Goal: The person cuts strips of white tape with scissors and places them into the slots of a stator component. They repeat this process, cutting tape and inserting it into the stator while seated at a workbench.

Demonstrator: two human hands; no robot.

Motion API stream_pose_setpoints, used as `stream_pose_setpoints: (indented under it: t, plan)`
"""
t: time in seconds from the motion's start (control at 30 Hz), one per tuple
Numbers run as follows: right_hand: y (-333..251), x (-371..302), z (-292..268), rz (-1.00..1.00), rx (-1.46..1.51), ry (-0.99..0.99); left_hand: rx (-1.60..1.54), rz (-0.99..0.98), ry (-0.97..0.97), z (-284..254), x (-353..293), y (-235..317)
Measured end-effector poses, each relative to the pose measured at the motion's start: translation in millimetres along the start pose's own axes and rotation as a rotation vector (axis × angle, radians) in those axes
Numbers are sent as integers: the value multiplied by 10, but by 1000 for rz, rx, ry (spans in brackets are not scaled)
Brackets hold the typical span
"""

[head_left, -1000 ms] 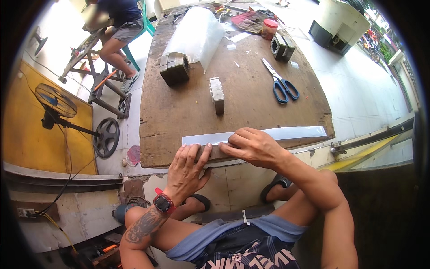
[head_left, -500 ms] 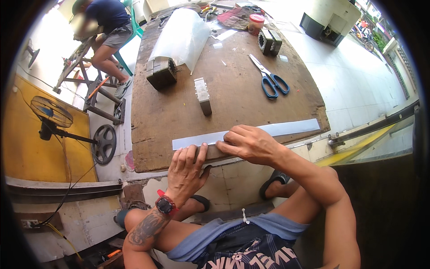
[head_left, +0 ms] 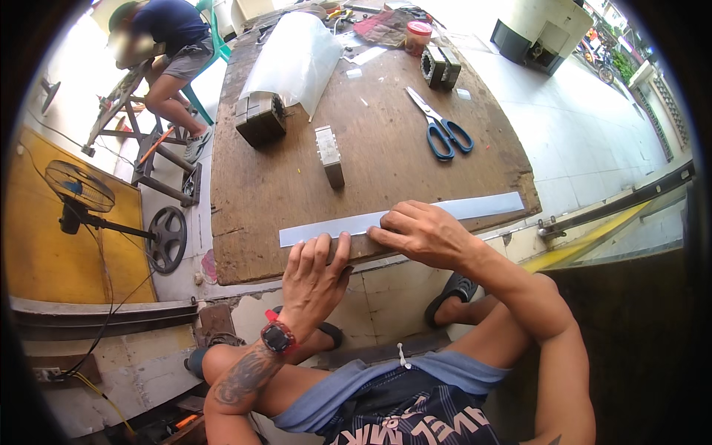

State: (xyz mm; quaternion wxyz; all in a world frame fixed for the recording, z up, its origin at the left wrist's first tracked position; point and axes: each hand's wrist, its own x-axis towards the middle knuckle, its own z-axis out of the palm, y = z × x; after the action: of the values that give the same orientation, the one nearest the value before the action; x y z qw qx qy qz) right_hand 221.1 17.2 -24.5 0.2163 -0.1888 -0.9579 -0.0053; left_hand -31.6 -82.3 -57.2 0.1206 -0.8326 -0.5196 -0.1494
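Observation:
A long pale bluish strip of thin sheet (head_left: pixel 482 206) lies along the near edge of the wooden table, running left to right. My left hand (head_left: pixel 315 271) rests on its near edge, fingers stretched out and fingertips pressing down. Beside it, my right hand (head_left: pixel 423 233) has its fingers bent and pinched together at the strip's near edge, around the middle. The right thumb is mostly hidden. Beyond the strip stand a narrow metal block (head_left: pixel 330 157) and, to the right, open-bladed scissors with blue handles (head_left: pixel 441 133).
A rolled translucent plastic sheet (head_left: pixel 293 59) lies by a dark laminated metal block (head_left: pixel 259 122) at far left. Another slotted metal core (head_left: pixel 440 68) and a red-lidded jar (head_left: pixel 417 37) stand far right. A person (head_left: pixel 167 44) sits beyond; a fan (head_left: pixel 80 189) stands left.
Both hands have slid slightly right along the strip, which stays in place on the table. The whole view has shifted a little.

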Motion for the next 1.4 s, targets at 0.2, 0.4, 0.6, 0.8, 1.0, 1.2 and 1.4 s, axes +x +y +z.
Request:
stream_pose_setpoints:
  t: [0.2, 0.4, 0.6, 0.8, 1.0, 1.2, 1.4]
  plan:
    - [-29, 119, -44, -12, -20, 24, -50, -31, -12, 92, 52, 93]
    - [-183, 450, 236, -132, -63, -6, -49, 7, 28, -112, -299, -387]
    - [-166, 398, 249, -106, -15, 41, -39, 8, -19, -112, -276, -387]
    - [-94, 424, 199, -119, 12, -10, -14, -73, 38, 6, -112, -133]
    - [-14, 232, 97, -126, -7, 31, 22, 7, 17, -27, -197, -179]
    - [18, 242, 109, -125, -9, -16, -61, -105, -12, 72, -48, 53]
    - [108, 91, 98, -165, -61, 93, 51, -22, -2, 19, -49, -11]
